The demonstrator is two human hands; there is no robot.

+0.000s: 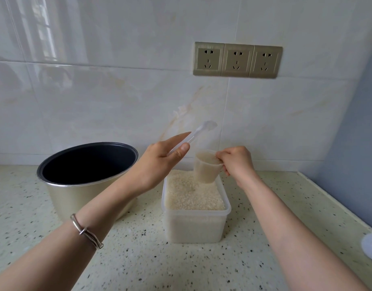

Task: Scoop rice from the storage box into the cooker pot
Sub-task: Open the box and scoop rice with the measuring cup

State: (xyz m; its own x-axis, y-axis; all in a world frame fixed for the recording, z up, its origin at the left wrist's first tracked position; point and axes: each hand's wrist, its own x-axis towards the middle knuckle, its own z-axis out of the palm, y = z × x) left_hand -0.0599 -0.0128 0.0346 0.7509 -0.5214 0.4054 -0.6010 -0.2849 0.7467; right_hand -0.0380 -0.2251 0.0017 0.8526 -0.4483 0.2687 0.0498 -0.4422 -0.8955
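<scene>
- Left hand: forearm stretched forward, a bracelet at the wrist, fingers extended, thumb pinching a thin spoon.
- Right hand: raised, fingers curled tight around a cup, bare forearm angled inward.

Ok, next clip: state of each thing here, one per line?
Cooker pot: upright, looks empty.
Storage box: lid off, nearly full of rice.
Measuring cup: rice inside, tilted over the box.
Left hand: holding a clear spoon.
Right hand: gripping the cup's handle.
Wall sockets: nothing plugged in.
</scene>
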